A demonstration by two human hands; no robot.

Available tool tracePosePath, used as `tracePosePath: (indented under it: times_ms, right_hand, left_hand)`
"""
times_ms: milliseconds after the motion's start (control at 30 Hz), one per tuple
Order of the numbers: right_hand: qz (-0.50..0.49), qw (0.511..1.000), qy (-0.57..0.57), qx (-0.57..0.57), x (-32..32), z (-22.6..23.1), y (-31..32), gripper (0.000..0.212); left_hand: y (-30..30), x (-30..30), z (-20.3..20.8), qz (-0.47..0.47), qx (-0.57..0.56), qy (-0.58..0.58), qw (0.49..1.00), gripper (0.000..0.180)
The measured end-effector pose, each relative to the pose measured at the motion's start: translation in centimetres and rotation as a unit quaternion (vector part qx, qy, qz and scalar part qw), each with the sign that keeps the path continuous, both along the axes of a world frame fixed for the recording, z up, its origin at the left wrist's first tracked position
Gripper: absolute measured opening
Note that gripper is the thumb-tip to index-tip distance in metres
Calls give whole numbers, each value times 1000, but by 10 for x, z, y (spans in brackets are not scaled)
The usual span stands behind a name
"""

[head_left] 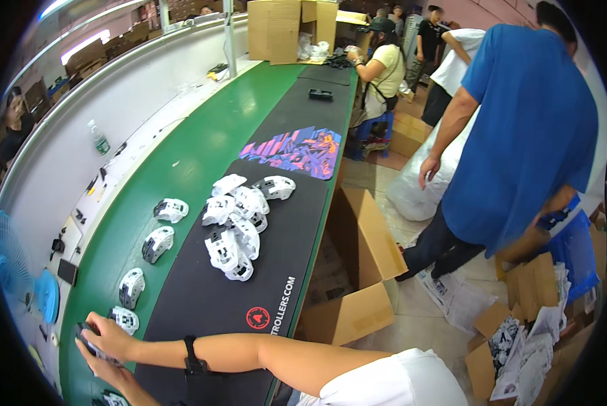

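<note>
Two hands on one dark device [87, 336] at the near left edge of the green belt [202, 155].
Right hand [108, 340] closed over the device; left hand [107, 369] beneath it, grip not discernible. Device's long axis and heading: cannot tell, mostly covered. White shells [157, 243] line the belt, running away; more piled [239, 223] on black mat [249, 284] with round red logo [257, 317]. Purple-patterned mat [296, 152] beyond. Open cardboard boxes [357, 271] on tiled floor to the right.

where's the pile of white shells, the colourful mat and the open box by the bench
pile of white shells [239, 227], head view, middle of the heap
colourful mat [296, 152], head view, centre of its print
open cardboard box [361, 237], head view, inner wall
</note>
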State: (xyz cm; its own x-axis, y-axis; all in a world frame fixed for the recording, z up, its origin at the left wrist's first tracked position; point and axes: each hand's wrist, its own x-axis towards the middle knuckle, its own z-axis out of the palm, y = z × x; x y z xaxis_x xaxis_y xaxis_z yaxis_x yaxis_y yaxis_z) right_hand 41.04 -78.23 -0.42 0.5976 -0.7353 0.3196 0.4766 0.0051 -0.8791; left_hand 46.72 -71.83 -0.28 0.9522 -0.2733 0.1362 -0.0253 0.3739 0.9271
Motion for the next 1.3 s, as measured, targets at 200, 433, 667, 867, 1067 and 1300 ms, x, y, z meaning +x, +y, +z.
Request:
tracePosePath:
  times_ms: [200, 433, 667, 867, 1067, 1300]
  right_hand:
    - [-75, 963, 136, -222, -6, -73, -23, 20]
    - [79, 944, 152, -281, -7, -89, -2, 10]
    - [72, 943, 129, -299, -12, -77, 16, 15]
    - [82, 906, 252, -329, -33, -69, -15, 20]
    - [248, 910, 176, -282, 19, -91, 15, 16]
    - [298, 912, 161, -233, 27, -103, 17, 13]
  left_hand:
    - [21, 110, -80, -111, 205, 47, 971, 43]
    - [42, 109, -95, 186, 615, -403, 652, 58]
    - [158, 22, 96, -77, 523, -307, 792, 14]
    - [306, -132, 240, 98, 314, -260, 908, 36]
    - [531, -269, 204, 408, 654, -32, 636, 32]
    - [639, -297, 29, 220, 728, 304, 574, 125]
